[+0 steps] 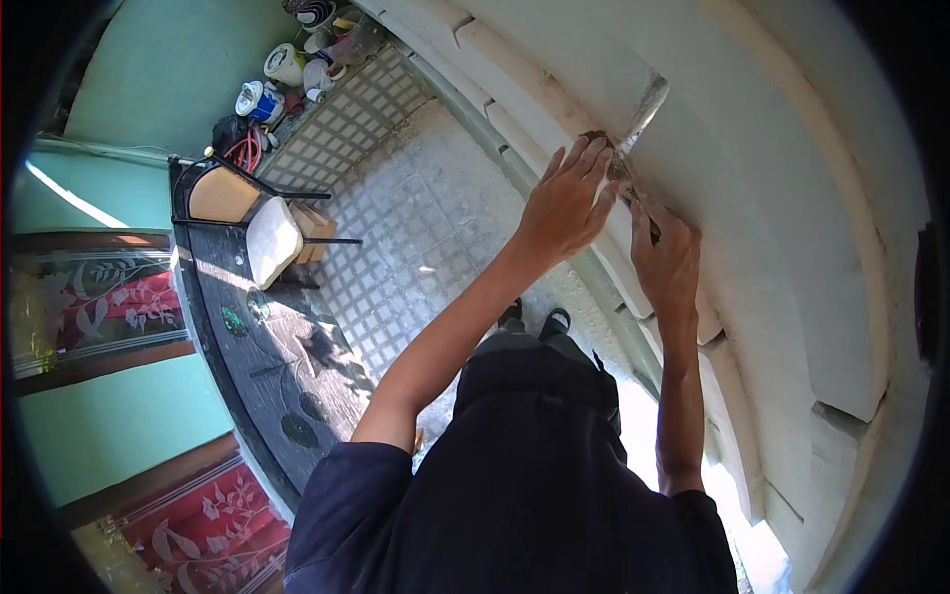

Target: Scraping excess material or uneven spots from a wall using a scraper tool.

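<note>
A pale painted wall with stepped, block-like ledges stands in front of me. My left hand lies palm down against a ledge, its fingers extended at the edge of a rough brown broken patch. Just to the right, my right hand is bent with its fingers curled near a small dark piece by the same patch. Whether the fingers grip that piece cannot be told. Above the patch, a grey gap runs between the blocks.
A metal-framed chair stands at the left beside a dark painted table or bench. Paint buckets and a red hose sit on a tiled ledge. Tiled floor lies below, with my feet on it.
</note>
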`<state>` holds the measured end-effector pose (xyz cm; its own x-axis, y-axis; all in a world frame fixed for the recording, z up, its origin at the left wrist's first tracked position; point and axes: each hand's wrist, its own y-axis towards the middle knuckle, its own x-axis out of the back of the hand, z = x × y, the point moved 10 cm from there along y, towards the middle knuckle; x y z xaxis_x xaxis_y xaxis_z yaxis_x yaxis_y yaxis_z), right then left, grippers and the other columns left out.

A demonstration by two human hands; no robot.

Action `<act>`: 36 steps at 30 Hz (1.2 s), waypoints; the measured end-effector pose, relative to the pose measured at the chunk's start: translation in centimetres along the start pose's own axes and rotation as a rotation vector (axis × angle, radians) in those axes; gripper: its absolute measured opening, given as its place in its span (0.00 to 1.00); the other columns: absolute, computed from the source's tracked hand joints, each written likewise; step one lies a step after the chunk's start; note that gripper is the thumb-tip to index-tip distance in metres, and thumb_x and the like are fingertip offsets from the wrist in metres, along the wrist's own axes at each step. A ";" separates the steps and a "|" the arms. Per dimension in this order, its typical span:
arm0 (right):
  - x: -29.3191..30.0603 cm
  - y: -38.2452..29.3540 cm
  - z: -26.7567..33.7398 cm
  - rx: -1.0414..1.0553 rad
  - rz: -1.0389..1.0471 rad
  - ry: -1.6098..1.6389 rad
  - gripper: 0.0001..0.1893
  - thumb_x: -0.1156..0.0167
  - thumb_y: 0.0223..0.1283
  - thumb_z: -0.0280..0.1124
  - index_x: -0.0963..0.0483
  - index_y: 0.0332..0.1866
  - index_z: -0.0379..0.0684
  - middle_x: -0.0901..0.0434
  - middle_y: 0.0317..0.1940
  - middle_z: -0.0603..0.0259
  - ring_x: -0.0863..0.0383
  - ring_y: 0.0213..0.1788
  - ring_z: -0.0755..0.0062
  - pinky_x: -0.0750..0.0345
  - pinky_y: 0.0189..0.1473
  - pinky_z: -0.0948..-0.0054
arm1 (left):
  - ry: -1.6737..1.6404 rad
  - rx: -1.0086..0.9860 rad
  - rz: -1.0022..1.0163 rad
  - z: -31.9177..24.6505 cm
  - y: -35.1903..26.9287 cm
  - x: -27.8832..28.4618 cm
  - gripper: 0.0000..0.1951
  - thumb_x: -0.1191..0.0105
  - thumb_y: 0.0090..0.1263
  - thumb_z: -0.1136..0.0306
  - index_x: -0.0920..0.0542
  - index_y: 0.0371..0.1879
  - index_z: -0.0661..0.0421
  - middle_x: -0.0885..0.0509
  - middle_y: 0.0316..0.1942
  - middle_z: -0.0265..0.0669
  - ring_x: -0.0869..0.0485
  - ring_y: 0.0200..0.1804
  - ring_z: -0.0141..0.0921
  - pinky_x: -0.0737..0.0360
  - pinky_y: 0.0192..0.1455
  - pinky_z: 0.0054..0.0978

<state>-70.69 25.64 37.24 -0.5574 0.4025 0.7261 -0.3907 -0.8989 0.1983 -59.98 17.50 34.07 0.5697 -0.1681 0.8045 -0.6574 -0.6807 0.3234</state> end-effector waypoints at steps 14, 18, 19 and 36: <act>1.2 -2.9 -0.3 0.145 -0.053 -0.215 0.24 0.35 0.67 0.29 0.24 0.69 0.47 0.17 0.41 0.46 0.13 0.42 0.46 0.18 0.46 0.55 | -0.031 0.014 -0.045 -0.9 -0.8 -0.3 0.30 0.52 0.72 0.68 0.35 0.72 0.69 0.33 0.74 0.55 0.38 0.78 0.55 0.39 0.80 0.49; -0.4 -0.9 1.3 0.114 -0.050 -0.177 0.23 0.35 0.67 0.28 0.23 0.67 0.45 0.16 0.42 0.43 0.14 0.42 0.42 0.18 0.49 0.52 | 0.028 0.039 -0.069 1.4 0.6 0.7 0.33 0.50 0.66 0.68 0.34 0.71 0.71 0.34 0.73 0.58 0.38 0.77 0.56 0.39 0.79 0.51; -0.5 -0.9 1.1 0.112 -0.048 -0.179 0.23 0.35 0.67 0.28 0.23 0.67 0.45 0.16 0.42 0.43 0.14 0.42 0.42 0.18 0.49 0.52 | 0.026 0.040 -0.067 1.3 0.6 0.8 0.33 0.50 0.66 0.68 0.34 0.71 0.71 0.34 0.73 0.58 0.38 0.77 0.56 0.39 0.79 0.51; 1.3 -3.3 -0.1 0.115 -0.056 -0.127 0.23 0.38 0.69 0.28 0.25 0.69 0.48 0.21 0.37 0.48 0.16 0.33 0.48 0.18 0.37 0.54 | 0.019 0.018 -0.032 -1.5 -0.9 -0.2 0.34 0.50 0.62 0.71 0.35 0.71 0.71 0.34 0.74 0.57 0.38 0.77 0.55 0.39 0.80 0.50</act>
<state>-70.15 29.18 37.48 -0.4375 0.4337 0.7877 -0.3276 -0.8927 0.3095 -60.24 19.22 34.40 0.5807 -0.1328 0.8032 -0.6298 -0.6985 0.3398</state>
